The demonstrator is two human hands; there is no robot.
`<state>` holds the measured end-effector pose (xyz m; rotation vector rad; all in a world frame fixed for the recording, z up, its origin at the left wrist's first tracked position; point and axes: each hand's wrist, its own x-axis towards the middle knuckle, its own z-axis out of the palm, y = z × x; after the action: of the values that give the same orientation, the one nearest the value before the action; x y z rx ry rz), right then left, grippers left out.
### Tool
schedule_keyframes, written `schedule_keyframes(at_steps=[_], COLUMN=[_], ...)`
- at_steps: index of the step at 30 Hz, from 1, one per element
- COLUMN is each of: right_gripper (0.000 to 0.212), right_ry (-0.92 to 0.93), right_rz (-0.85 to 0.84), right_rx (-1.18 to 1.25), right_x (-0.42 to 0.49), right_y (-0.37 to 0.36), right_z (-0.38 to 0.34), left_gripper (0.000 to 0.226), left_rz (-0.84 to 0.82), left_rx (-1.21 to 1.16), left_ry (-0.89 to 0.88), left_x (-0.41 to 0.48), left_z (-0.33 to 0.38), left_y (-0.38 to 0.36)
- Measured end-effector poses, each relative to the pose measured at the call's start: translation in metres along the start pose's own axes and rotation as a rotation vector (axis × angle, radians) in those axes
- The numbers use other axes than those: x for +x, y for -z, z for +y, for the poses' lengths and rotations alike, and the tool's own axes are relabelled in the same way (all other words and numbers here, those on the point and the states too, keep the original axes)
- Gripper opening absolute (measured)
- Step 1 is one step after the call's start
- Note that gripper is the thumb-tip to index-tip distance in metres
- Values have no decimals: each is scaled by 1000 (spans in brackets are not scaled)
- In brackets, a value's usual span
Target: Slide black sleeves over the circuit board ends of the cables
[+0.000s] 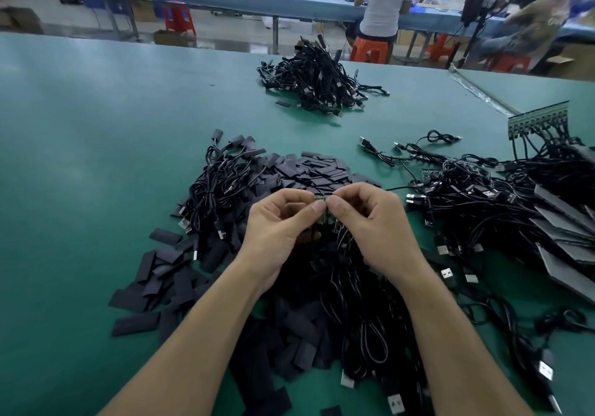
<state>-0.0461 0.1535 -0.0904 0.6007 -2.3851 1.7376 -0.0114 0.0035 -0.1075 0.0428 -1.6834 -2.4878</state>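
Pinching a small green circuit board (323,197) between thumbs and forefingers, the left hand (283,222) and the right hand (370,219) meet just above the middle of the green work table (96,158). Both have their fingers curled tightly round the board, and its thin black cables (338,254) hang down between the wrists. The board seems to be a short strip with more than one cable soldered to it, though it is too small and too covered to be sure. No sleeve shows on it or in either hand, so the step looks like getting a board end ready, perhaps separating it, before any sleeving. Directly under and behind the hands lies a loose heap of flat black rectangular sleeves (322,167). To the right is a tangle of black USB cables (483,203) that look unsleeved, beside a green panel of joined circuit boards (537,119). To the left is a bundle of cables with sleeves on their ends (225,164), and a further pile of cables (318,84) lies well apart at the far side. The next move likely calls for one hand to hold the board steady by its cable end. The other would pick a single sleeve off the heap, open its flat mouth and line it up squarely with the board's edge.
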Motion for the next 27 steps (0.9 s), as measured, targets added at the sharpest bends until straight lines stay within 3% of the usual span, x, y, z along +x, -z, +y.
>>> schedule_keyframes(at_steps=[8,14,17,18,22,27], right_gripper=[17,20,14,16,17,16], right_ry=[-213,-319,-339,-339,-308,-408], right_rz=[-133,-195,-122,-77,127,250], right_rx=[518,758,777,714,77,-208], right_x=[2,4,2,3,4,4], right_y=[-5,-6,-10,-8,15,40], right_z=[8,7,6,7,18,31], left_gripper=[21,8,10,12,17,19], left_rz=[-29,-33,-19,1,120,414], left_rx=[4,-144,-185,-217,-361,-562], left_ry=[46,85,71,58,-75,-329], left_x=[3,3,4,5,7,10], left_z=[1,6,7,9,25,73], left_y=[-9,-12,-9,-7,0,8])
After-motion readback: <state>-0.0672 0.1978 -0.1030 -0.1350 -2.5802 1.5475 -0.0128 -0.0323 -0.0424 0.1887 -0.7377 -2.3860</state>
